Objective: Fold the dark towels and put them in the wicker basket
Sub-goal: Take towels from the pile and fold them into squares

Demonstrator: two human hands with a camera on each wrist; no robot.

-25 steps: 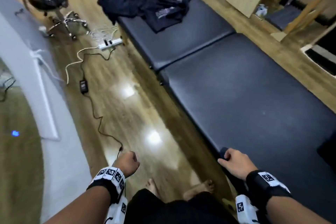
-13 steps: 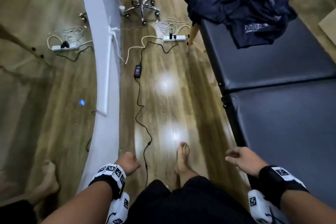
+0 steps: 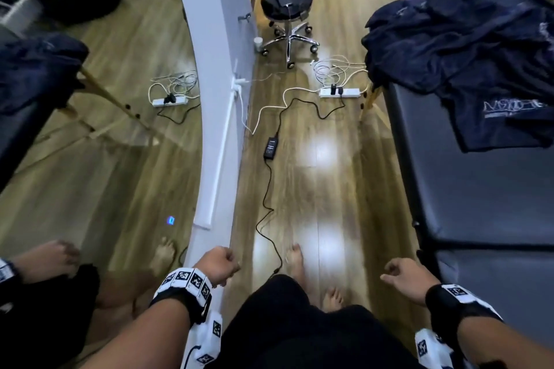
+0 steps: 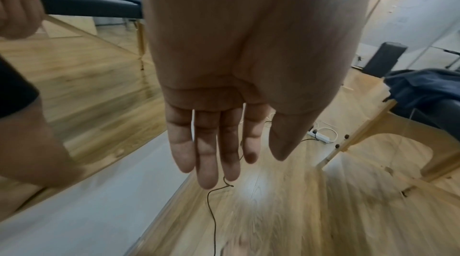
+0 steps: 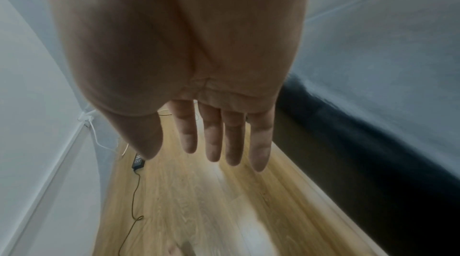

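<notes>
Towels (image 3: pixel 467 48) lie heaped at the far end of the table (image 3: pixel 479 189), untouched. Nearer, the left hand (image 3: pixel 217 265) and right hand (image 3: pixel 407 277) hang empty over the floor (image 3: pixel 314 177); wrist views show straight, relaxed fingers (image 4: pixel 206 154) that the head view hides.
</notes>
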